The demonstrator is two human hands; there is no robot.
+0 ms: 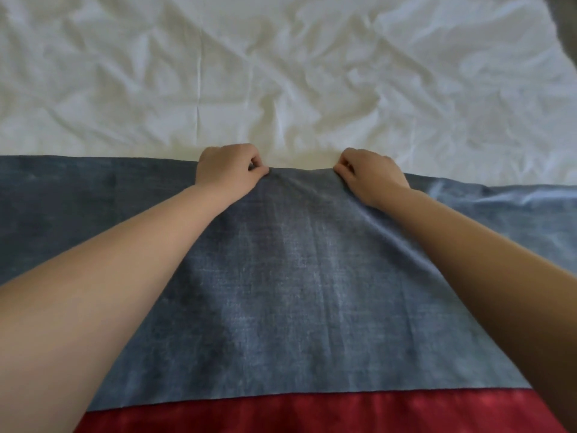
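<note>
Cloth: blue fabric [296,276] lay flat over white sheet [281,73], red strip [343,414] nearest me.
Left hand [226,170]: I pinched the fabric's far edge.
Right hand [371,173]: fingers curled, pinching that same edge.

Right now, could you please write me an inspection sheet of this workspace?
Surface: wrinkled white sheet, spread wide.
Job's things: blue cloth lies over the sheet, its far edge bunched slightly between the hands; a red cloth borders its near edge.
Clutter: nothing seen.
Grippers: left hand and right hand each pinch the far edge of the blue cloth, fingers curled.
Cables: nothing seen.
Surroundings: dark strip past the sheet's far right corner; cannot tell what it is.
</note>
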